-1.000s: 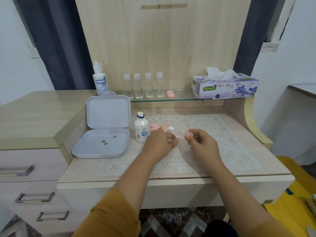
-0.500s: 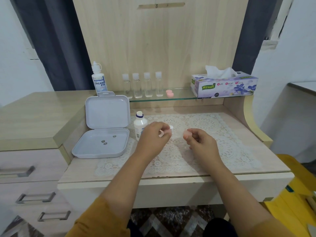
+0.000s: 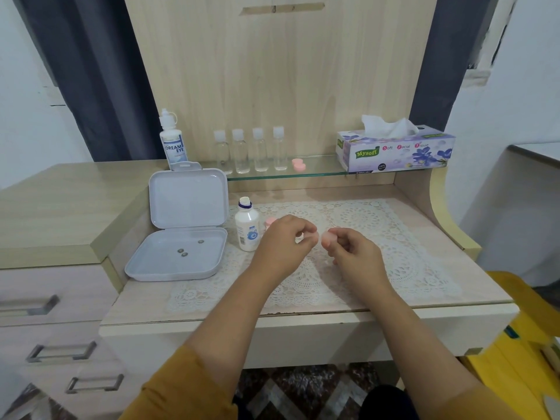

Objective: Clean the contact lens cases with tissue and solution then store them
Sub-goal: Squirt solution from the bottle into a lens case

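Pink and round, a small plastic contact lens case piece (image 3: 328, 237) sits pinched in the curled fingertips of the right hand (image 3: 356, 254), above the white lace mat (image 3: 403, 247). The left hand (image 3: 283, 242) hovers just beside it, fingers curled together around something small (too hidden to identify). Left of the mat's near hand stands a small white solution bottle (image 3: 248, 228), uncapped, touching nothing; beyond it lies the open grey plastic storage box (image 3: 181, 256). Right of the hands, the mat runs bare toward the desk edge (image 3: 466, 247).
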Action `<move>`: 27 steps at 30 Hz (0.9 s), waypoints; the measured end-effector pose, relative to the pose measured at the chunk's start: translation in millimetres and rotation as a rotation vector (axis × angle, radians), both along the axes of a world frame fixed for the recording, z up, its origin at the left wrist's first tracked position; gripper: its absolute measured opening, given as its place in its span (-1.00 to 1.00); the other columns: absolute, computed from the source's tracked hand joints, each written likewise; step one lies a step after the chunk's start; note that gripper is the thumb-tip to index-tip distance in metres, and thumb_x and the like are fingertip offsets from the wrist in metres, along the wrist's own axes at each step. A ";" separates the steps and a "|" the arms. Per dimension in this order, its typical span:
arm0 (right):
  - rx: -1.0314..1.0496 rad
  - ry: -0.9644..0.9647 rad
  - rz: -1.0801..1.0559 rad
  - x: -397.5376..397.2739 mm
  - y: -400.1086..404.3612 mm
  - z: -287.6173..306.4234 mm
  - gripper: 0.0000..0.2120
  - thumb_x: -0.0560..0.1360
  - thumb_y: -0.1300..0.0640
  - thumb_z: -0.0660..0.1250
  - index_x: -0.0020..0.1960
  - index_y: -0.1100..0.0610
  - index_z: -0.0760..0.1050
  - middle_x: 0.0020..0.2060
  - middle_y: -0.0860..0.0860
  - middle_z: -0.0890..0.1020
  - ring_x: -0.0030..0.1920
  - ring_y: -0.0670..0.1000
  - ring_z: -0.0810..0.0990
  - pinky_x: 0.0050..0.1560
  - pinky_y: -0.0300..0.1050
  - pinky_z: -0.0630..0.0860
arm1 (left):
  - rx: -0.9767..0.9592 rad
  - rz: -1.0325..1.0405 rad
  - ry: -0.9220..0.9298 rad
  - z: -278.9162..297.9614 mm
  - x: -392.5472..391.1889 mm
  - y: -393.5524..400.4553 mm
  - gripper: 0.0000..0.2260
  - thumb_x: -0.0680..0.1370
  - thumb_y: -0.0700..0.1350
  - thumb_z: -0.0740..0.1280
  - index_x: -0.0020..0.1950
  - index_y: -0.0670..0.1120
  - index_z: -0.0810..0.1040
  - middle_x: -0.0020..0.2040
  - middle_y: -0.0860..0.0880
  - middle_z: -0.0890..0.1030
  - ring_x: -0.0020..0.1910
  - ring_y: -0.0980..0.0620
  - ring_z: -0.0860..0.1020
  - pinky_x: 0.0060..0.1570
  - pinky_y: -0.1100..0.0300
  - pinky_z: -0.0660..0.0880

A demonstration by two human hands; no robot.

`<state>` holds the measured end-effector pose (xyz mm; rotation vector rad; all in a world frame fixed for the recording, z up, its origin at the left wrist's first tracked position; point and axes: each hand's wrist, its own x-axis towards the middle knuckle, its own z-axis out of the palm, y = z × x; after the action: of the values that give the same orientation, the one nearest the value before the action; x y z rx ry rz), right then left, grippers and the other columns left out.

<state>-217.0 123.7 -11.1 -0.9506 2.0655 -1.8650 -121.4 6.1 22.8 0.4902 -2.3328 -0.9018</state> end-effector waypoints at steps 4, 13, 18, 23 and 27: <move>-0.009 0.000 0.004 1.5 0.3 1.6 -0.90 0.52 0.03 0.39 -0.06 -0.17 0.52 -0.13 -0.10 0.65 -0.09 -0.14 0.62 -0.04 -0.22 0.57 | 0.003 -0.005 -0.014 -0.4 0.2 -0.3 -0.84 0.52 -0.08 0.38 0.08 -0.05 0.63 0.02 0.08 0.54 0.02 0.16 0.49 0.09 0.20 0.45; -0.002 -0.003 0.014 -0.3 0.8 -0.4 -0.94 0.51 0.04 0.40 -0.02 -0.06 0.58 -0.17 -0.08 0.65 -0.13 -0.15 0.61 -0.07 -0.26 0.54 | 0.008 -0.018 -0.033 -3.0 -0.9 -3.2 -0.86 0.50 -0.05 0.42 0.02 -0.05 0.63 -0.01 0.04 0.55 -0.01 0.13 0.51 0.07 0.15 0.48; 0.000 -0.009 0.010 -0.4 0.1 -1.1 -0.93 0.51 0.05 0.39 -0.02 -0.09 0.57 -0.15 -0.09 0.65 -0.10 -0.13 0.62 -0.03 -0.20 0.57 | 0.049 -0.028 -0.021 -4.5 0.0 -2.9 -0.87 0.52 -0.15 0.35 0.03 -0.04 0.65 -0.01 0.13 0.58 -0.06 0.23 0.50 -0.06 0.30 0.41; -0.003 -0.008 0.017 -0.4 0.1 -1.4 -0.94 0.51 0.03 0.40 -0.03 -0.11 0.57 -0.15 -0.09 0.66 -0.10 -0.13 0.62 -0.01 -0.16 0.58 | 0.118 -0.037 0.007 -6.4 1.1 -2.9 -0.92 0.50 -0.10 0.39 -0.04 0.01 0.65 -0.05 0.15 0.58 -0.09 0.29 0.49 -0.12 0.35 0.34; -0.003 0.001 0.027 0.1 0.6 -0.8 -0.93 0.51 0.05 0.39 -0.03 -0.12 0.56 -0.15 -0.08 0.66 -0.10 -0.13 0.62 -0.01 -0.17 0.58 | 0.179 -0.040 0.021 -7.1 1.7 -3.4 -0.94 0.47 -0.09 0.44 -0.07 0.01 0.66 -0.07 0.11 0.59 -0.14 0.30 0.49 -0.11 0.35 0.37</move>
<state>-216.9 124.3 -11.9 -0.9755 2.0415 -1.8551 -119.6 2.7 15.7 0.5061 -2.2612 -1.1359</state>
